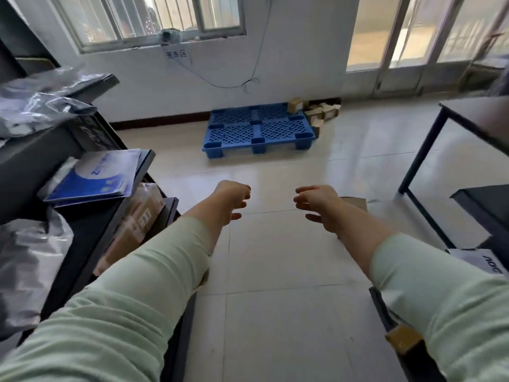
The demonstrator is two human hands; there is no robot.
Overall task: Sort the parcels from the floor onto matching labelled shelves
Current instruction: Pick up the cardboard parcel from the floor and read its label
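Note:
Both arms in pale green sleeves reach forward over the tiled floor. My left hand (232,198) and my right hand (321,206) hang side by side with loosely curled fingers and hold nothing. A brown cardboard parcel (355,202) lies on the floor just behind my right hand, mostly hidden by it. Several small cardboard parcels (321,113) are piled against the far wall, right of a blue plastic pallet (257,129). The dark shelf unit (91,216) on my left carries a blue-and-white flat parcel (96,175), grey plastic mailers (35,106) and a taped brown box (140,216).
A second dark shelf frame (429,150) stands on the right, with a white printed parcel (484,261) low down. A small brown box (403,340) sits near my right sleeve. Barred window and glass doors line the far wall. Open tiled floor runs between the shelves.

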